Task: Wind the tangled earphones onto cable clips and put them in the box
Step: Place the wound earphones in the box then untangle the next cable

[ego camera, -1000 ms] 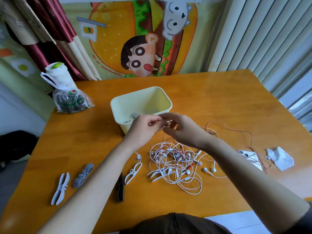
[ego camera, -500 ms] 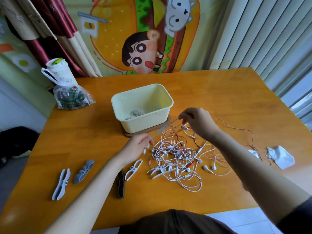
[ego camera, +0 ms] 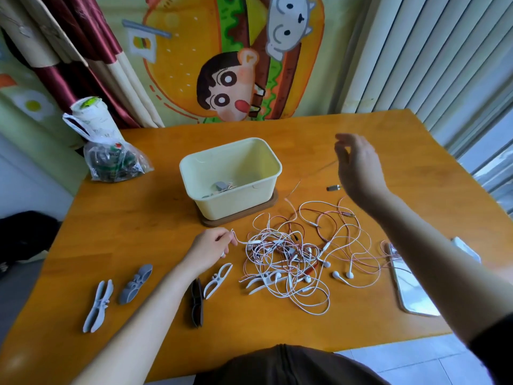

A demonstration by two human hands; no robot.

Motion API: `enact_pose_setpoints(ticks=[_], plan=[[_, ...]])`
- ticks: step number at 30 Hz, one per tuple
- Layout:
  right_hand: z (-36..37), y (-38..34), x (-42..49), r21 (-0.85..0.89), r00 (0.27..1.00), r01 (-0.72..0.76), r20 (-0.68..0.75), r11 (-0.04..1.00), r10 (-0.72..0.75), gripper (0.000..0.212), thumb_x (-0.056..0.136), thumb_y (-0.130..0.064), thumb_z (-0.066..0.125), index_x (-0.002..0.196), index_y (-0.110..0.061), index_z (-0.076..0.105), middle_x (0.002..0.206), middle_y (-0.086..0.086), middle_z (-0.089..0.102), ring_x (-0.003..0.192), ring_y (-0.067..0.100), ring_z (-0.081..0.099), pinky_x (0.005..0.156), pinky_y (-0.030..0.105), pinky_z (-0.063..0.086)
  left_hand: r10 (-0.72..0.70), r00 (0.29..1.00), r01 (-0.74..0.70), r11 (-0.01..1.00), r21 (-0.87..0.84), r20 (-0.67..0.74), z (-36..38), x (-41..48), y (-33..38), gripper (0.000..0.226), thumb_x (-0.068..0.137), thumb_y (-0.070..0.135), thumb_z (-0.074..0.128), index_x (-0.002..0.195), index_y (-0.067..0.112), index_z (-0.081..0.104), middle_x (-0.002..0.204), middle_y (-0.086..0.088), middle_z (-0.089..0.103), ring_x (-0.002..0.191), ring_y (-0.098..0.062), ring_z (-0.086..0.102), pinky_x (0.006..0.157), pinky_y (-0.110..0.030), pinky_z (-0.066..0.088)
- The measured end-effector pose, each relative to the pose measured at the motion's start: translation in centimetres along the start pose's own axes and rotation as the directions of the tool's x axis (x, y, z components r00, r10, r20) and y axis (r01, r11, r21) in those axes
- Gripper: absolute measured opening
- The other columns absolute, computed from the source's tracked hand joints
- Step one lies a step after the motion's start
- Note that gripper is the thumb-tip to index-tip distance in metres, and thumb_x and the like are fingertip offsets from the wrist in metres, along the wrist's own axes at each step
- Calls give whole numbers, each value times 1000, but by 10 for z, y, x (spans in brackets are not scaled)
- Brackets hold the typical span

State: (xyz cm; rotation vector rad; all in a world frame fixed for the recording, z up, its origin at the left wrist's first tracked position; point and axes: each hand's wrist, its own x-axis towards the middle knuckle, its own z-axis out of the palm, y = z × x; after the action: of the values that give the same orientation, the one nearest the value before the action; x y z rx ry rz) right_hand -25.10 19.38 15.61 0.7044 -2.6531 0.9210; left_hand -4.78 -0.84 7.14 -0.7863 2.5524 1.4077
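A tangle of white and pink-red earphones [ego camera: 294,251] lies on the wooden table in front of the cream box [ego camera: 238,202]. My left hand [ego camera: 211,250] rests at the tangle's left edge and pinches a white cable end. My right hand [ego camera: 358,168] is lifted to the right of the box, fingers curled, with a thin cable stretched taut from it down to the tangle. Inside the box lies a grey clip [ego camera: 222,186] with cable on it. Loose clips lie near my left arm: a white one [ego camera: 218,277], a dark one [ego camera: 197,302], a grey one [ego camera: 136,283], a pale blue one [ego camera: 98,305]. Another white clip [ego camera: 263,280] sits in the tangle.
The box stands on a brown wooden base [ego camera: 266,209]. A phone [ego camera: 413,286] lies at the right under some cable loops, with a white packet [ego camera: 466,249] beyond it. A small dark plug [ego camera: 333,188] lies by my right wrist. A plastic bag [ego camera: 111,159] stands at the back left.
My hands have parted. The right hand rose up and to the right, drawing a cable out of the tangle. The left hand dropped to the table at the tangle's left edge.
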Motion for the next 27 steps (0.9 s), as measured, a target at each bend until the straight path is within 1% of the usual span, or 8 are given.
enact_pose_setpoints(ticks=[4, 7, 11, 13, 15, 18, 22, 27], plan=[[-13, -8, 11, -24, 997, 27, -67, 999, -28, 32, 100, -18, 39, 128, -5, 50, 125, 14, 56, 116, 32, 46, 92, 33, 35, 27, 998, -27, 1000, 0, -49, 1, 3, 10, 32, 101, 23, 42, 81, 16, 65, 68, 0, 55, 68, -15, 53, 65, -28, 39], [1, -1, -2, -106, 989, -43, 139, 993, 58, 36, 99, -21, 43, 131, -5, 46, 122, 16, 59, 113, 34, 50, 92, 39, 40, 42, 999, -42, 999, 5, -25, 2, 4, 16, 30, 101, 23, 43, 81, 21, 66, 66, 2, 55, 72, -22, 54, 72, -35, 44], [30, 4, -38, -371, 754, -198, 535, 907, 382, 55, 97, -29, 47, 142, -8, 23, 129, 18, 51, 118, 39, 49, 99, 50, 40, 80, 995, -80, 997, 10, 58, 5, -2, 27, 28, 101, 23, 43, 85, 21, 66, 64, 3, 54, 69, -14, 55, 82, -38, 49], [40, -4, -54, -291, 721, -102, 637, 951, 272, 52, 96, -23, 50, 142, -10, 29, 138, 15, 44, 123, 34, 46, 103, 46, 40, 97, 989, -99, 995, 7, 114, 7, -4, 32, 26, 101, 22, 43, 92, 16, 67, 65, 4, 52, 66, -8, 52, 84, -36, 50], [45, -22, -68, -11, 727, 7, 687, 1000, 2, 48, 94, -12, 52, 140, -13, 37, 143, 8, 42, 125, 24, 47, 106, 33, 40, 111, 980, -114, 993, 6, 165, 9, -6, 37, 26, 101, 23, 43, 92, 18, 67, 66, 3, 52, 67, -9, 51, 86, -37, 49], [54, -47, -82, 246, 649, 147, 707, 958, -280, 37, 95, -8, 50, 131, -10, 48, 130, 7, 57, 116, 19, 56, 99, 29, 45, 135, 974, -133, 991, -20, 182, 9, -6, 39, 27, 101, 25, 45, 82, 27, 64, 65, 2, 54, 70, -13, 53, 88, -40, 49], [62, -55, -86, 270, 635, 174, 705, 947, -318, 22, 98, -18, 47, 108, -5, 61, 100, 8, 67, 85, 17, 63, 79, 30, 52, 146, 981, -149, 989, 15, 126, 3, -7, 32, 26, 100, 23, 46, 83, 13, 63, 66, 0, 57, 68, -15, 51, 75, -43, 48], [73, -55, -92, 257, 657, 184, 685, 949, -313, 26, 97, -25, 49, 99, -6, 66, 100, 8, 62, 86, 21, 60, 73, 26, 45, 101, 994, -99, 993, -58, 34, 3, -8, 12, 6, 97, 22, 54, 95, 18, 57, 80, 1, 62, 78, -14, 56, 73, -25, 42]])
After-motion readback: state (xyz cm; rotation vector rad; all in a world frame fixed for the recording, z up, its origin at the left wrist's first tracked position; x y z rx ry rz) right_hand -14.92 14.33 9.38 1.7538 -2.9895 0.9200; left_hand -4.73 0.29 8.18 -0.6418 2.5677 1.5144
